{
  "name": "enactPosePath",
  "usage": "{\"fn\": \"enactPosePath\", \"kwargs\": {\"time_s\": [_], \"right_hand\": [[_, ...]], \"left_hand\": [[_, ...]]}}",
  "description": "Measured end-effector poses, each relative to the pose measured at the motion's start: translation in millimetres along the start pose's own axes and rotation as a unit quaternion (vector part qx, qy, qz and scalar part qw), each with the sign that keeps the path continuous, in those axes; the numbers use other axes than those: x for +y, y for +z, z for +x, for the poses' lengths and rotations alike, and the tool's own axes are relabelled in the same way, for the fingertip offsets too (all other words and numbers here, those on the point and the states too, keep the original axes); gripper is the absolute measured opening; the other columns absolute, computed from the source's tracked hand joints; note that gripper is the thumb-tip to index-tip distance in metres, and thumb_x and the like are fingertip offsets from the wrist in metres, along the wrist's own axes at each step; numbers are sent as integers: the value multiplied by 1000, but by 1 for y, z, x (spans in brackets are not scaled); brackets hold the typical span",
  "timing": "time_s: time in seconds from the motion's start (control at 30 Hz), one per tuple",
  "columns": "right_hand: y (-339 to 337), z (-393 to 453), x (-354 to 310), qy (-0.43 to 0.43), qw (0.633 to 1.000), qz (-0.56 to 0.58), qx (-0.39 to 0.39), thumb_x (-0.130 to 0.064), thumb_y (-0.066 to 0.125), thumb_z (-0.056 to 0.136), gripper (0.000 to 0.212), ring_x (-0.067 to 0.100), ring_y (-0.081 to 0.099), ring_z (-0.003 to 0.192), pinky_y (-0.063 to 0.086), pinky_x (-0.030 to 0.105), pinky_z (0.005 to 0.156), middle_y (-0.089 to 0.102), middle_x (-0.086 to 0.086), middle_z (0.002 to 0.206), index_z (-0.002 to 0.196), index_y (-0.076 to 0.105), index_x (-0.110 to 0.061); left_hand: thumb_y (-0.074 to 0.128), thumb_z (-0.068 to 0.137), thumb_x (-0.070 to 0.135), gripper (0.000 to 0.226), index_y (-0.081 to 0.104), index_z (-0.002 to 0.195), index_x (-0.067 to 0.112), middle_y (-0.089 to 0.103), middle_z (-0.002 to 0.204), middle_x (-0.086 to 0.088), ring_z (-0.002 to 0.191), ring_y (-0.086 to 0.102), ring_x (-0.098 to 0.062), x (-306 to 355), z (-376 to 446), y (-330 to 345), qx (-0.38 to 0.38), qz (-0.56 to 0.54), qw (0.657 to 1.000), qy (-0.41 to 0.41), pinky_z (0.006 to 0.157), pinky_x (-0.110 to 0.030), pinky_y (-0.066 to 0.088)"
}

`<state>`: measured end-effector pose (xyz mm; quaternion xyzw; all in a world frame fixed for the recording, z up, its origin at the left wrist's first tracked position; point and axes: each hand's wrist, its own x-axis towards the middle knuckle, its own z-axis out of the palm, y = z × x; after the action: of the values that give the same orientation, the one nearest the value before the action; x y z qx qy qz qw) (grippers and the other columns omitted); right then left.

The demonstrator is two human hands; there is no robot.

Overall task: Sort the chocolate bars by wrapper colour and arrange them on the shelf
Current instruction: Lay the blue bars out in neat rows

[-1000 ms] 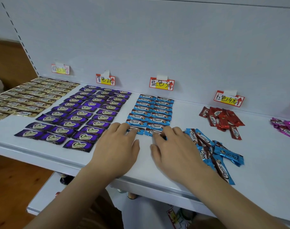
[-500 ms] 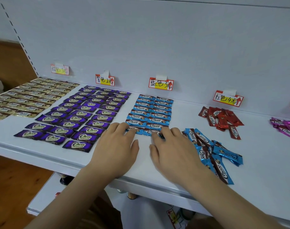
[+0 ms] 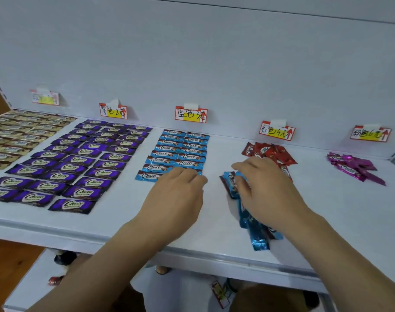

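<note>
Blue chocolate bars (image 3: pixel 180 152) lie in two neat columns under the blue label (image 3: pixel 191 114). My left hand (image 3: pixel 176 194) rests palm down on the shelf, its relaxed fingertips touching the front bars of those columns. A loose pile of blue bars (image 3: pixel 255 230) lies to the right. My right hand (image 3: pixel 267 190) is over that pile, and its fingers and thumb close on a blue bar (image 3: pixel 230 182) at the pile's far end. Purple bars (image 3: pixel 79 163) and gold bars (image 3: pixel 16 134) lie in rows on the left.
A heap of red bars (image 3: pixel 268 152) sits just behind my right hand, under a red label (image 3: pixel 277 130). Pink bars (image 3: pixel 354 165) are heaped at the far right. The white shelf's front edge (image 3: pixel 192 253) runs below my wrists, with a lower shelf underneath.
My right hand has left the front of the blue columns and moved right onto the loose blue pile. My left hand stays at the columns' front. The camera has shifted right.
</note>
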<state>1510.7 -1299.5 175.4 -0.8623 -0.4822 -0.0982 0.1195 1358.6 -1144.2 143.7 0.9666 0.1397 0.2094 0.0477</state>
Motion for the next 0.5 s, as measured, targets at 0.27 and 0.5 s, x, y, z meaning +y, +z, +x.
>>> {"fn": "enactPosePath", "kwargs": {"time_s": [0.27,0.5], "right_hand": [[5,13,52,87,989,75,-95,-45,67,96,47,13,63,107,54,35,93,70,-6,122,137,65,-23],[13,29,58,99,975,151,-126,-32,73,94,38,3,63,89,51,25,74,67,-18,94,132,67,-30]], "left_hand": [[47,108,23,45,46,153,26,42,160,5,145,35,-17,24,52,23,-83,-12,989,123,118,-45,37],[45,109,37,34,60,139,29,60,129,8,120,48,-16,15,56,25,-72,-11,993,98,104,-36,43]]}}
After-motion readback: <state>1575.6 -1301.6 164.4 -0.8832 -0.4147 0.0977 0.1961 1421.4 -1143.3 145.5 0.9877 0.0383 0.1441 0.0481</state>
